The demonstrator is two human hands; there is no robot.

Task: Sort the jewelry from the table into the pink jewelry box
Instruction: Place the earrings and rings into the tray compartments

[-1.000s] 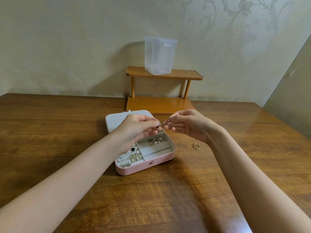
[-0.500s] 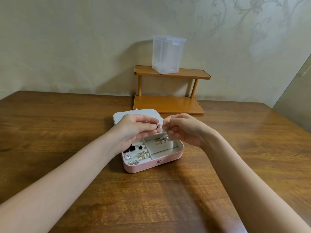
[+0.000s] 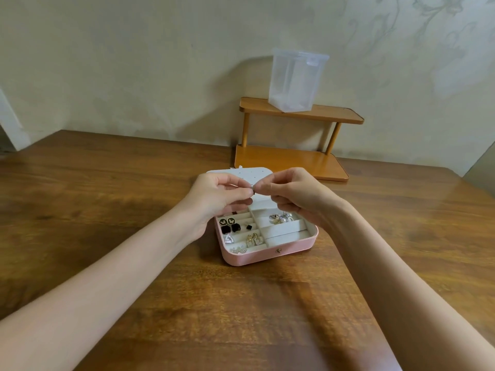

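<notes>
One pink jewelry box (image 3: 267, 257) lies open on the table (image 3: 107, 210), earrings in its compartments. Above it, left hand (image 3: 219, 195) and right hand (image 3: 292, 194) pinch one small metallic piece (image 3: 252, 186) between closed fingertips. Behind: one wooden shelf (image 3: 300, 113), one clear container (image 3: 296, 80).

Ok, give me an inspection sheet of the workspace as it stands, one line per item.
Surface: dark wooden table, bare around the box.
Job's things: pink jewelry box open, lid laid back; earrings in the left slots, a pearl cluster in a right compartment; front right compartments empty.
Clutter: wooden two-tier shelf by the wall, clear plastic container on top.
Grippers: left hand and right hand above the box, both pinching one small metal piece; too small to identify.
Cables: nothing seen.
Surroundings: patterned wall.
</notes>
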